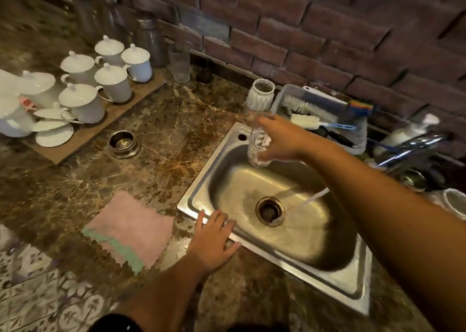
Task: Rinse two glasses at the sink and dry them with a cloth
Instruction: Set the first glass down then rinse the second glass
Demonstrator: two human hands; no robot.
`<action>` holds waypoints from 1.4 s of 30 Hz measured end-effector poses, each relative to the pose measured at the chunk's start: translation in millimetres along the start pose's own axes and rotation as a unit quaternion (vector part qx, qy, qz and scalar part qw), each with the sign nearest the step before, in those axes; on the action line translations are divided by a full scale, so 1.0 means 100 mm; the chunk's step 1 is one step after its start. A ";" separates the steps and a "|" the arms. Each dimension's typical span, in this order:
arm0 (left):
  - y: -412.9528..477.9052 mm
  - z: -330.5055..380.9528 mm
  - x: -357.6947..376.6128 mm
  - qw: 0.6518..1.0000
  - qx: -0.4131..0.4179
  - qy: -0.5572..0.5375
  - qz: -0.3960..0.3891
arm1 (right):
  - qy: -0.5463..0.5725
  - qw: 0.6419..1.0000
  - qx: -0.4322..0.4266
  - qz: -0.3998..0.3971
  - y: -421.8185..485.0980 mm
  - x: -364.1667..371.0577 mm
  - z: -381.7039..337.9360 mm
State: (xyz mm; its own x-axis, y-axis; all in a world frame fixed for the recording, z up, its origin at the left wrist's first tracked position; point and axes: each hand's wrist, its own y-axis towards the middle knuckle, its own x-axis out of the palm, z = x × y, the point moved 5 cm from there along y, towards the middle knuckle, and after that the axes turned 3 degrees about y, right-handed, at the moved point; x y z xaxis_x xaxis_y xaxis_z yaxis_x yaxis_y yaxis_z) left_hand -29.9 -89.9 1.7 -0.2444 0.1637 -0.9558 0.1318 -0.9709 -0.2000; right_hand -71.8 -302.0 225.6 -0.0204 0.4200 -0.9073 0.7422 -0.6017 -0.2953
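A clear textured glass (258,142) is held by the right hand (282,140), fingers wrapped round its side, above the far left corner of the steel sink (264,178). The glass is kept roughly upright, clear of the basin. The left hand (214,238) is laid flat and empty, fingers spread, on the near left rim of the sink. A thin stream of water (312,200) is seen falling near the drain, to the right of the glass and apart from it. A pink cloth (131,228) lies on the counter just left of the sink. A second glass (180,64) stands far back by the brick wall, near the white lidded cups (113,79).

Risks, as judged: the glass looks wet and ribbed, so a slip from a one-handed grip could send it against the steel and crack it. The running water may be missed if the glass is not brought right. The wet rim under the left hand could give poor support.
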 end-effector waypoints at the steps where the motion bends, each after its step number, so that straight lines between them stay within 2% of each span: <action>1: 0.03 0.03 -0.06 0.999 -0.010 -0.034 0.001 | 0.009 1.000 0.011 0.004 -0.17 -0.04 0.05; 3: 0.13 0.13 -0.29 0.985 -0.050 -0.167 0.010 | 0.029 0.999 0.036 0.008 -0.49 -0.08 0.14; 5: 0.28 0.27 -0.49 0.927 -0.126 -0.353 0.024 | 0.041 0.998 0.053 0.015 -0.75 -0.07 0.24; 6: 0.35 0.38 -0.59 0.883 -0.161 -0.440 0.029 | 0.051 0.997 0.059 0.020 -0.86 -0.06 0.29; 8: 0.48 0.62 -0.76 0.774 -0.212 -0.595 0.041 | 0.069 0.995 0.071 0.028 -1.05 -0.03 0.36; 10: 0.59 0.88 -0.87 0.646 -0.244 -0.723 0.024 | 0.074 0.994 0.075 0.034 -1.18 0.02 0.42; 12: 0.64 1.16 -0.96 0.519 -0.248 -0.818 -0.027 | 0.076 0.994 0.071 0.037 -1.24 0.08 0.48; 13: 0.65 1.25 -0.97 0.471 -0.243 -0.846 -0.053 | 0.078 0.994 0.069 0.037 -1.25 0.12 0.50; 14: 0.65 1.34 -0.98 0.438 -0.237 -0.864 -0.072 | 0.081 0.994 0.069 0.038 -1.27 0.15 0.52; 15: 0.68 1.39 -0.96 0.421 -0.231 -0.873 -0.083 | 0.085 0.993 0.071 0.040 -1.28 0.17 0.55; 17: 0.72 1.45 -0.93 0.411 -0.235 -0.876 -0.093 | 0.090 0.992 0.073 0.045 -1.29 0.21 0.60; 23: 0.88 1.55 -0.83 0.448 -0.257 -0.847 -0.123 | 0.145 0.985 0.061 0.068 -1.31 0.29 0.77; 29: 1.03 1.64 -0.75 0.461 -0.276 -0.834 -0.123 | 0.232 0.957 0.082 0.152 -1.45 0.38 1.04; 32: 1.09 1.70 -0.73 0.466 -0.279 -0.830 -0.127 | 0.339 0.909 0.114 0.213 -1.53 0.52 1.21; 38: 1.18 1.84 -0.63 0.516 -0.258 -0.802 -0.158 | 0.558 0.761 0.174 0.280 -1.54 0.86 1.49; 42: 1.16 1.90 -0.59 0.542 -0.245 -0.785 -0.170 | 0.591 0.734 0.196 0.271 -1.49 0.97 1.61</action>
State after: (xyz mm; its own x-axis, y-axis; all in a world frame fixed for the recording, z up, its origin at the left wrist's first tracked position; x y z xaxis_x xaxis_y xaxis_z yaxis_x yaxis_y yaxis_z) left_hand -182.7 -245.8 76.2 -0.8011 -0.4057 0.4400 -0.0324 -0.7048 -0.7087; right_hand -292.1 -281.2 133.1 0.9741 0.2033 -0.0994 0.1716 -0.9500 -0.2609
